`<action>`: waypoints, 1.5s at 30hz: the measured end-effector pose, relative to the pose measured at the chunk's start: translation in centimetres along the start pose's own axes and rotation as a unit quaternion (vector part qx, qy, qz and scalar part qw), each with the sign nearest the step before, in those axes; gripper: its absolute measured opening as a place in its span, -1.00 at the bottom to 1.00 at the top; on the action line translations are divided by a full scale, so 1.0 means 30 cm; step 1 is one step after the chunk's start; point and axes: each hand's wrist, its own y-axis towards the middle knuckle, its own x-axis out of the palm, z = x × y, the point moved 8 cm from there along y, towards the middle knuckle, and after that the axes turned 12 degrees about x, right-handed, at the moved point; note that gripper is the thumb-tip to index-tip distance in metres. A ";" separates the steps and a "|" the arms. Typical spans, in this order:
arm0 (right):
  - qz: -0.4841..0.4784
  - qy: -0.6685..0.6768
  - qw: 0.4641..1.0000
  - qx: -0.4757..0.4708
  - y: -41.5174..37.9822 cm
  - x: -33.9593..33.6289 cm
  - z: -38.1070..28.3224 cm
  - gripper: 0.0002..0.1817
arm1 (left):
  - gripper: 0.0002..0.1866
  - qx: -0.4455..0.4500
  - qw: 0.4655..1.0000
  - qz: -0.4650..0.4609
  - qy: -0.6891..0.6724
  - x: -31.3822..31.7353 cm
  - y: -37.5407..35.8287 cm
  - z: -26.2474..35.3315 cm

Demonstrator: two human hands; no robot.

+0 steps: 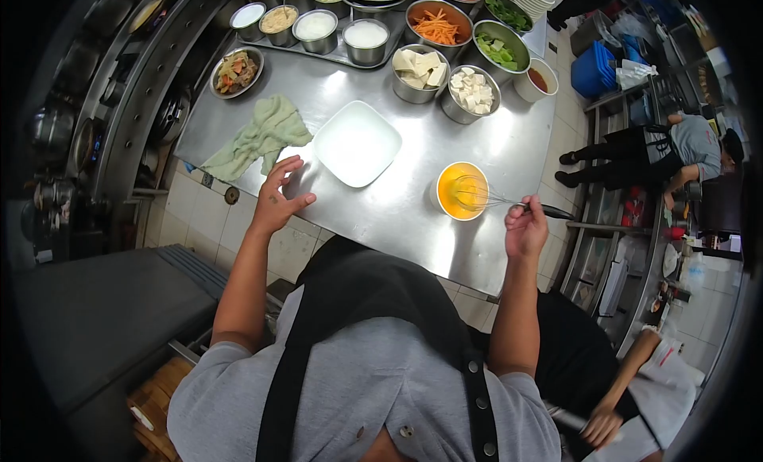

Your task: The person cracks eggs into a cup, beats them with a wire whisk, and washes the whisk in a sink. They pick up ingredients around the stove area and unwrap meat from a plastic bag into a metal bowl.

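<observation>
In the head view, a table [397, 220] of smooth, brushed-looking metal is seen, its surface streaked with blurred white reflections. Near its right-hand edge a round white tub [436, 200] is set, its rim thin, and inside it a yellow liquid [453, 178] is held, glossy and evenly coloured. Into this liquid the rounded wire loops of a whisk [501, 200] are dipped; its wires are drawn together toward a slim black handle, which is laid nearly level across and beyond the tub's rim. The handle is pinched by the right hand [527, 228], whose thumb and fingers are closed on it close to where the wires begin. The left hand [278, 198] is held at the near edge of the table, its thumb and fingers parted in a loose curve; whether the metal is touched by it cannot be told. Just beyond that hand a pale green cloth [269, 135] is crumpled into soft, ridged folds, and beside it a white dish [358, 144] is placed, square with rounded corners and a shiny glaze. Farther back, smooth-cut white blocks [420, 67] are heaped in a round metal bowl, and thin orange strips [437, 27] are piled in another.
</observation>
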 end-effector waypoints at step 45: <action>-0.182 -0.089 0.949 -0.243 -0.246 0.296 -0.402 -0.75 | -0.27 0.032 0.998 -0.006 0.046 0.060 0.092 0.059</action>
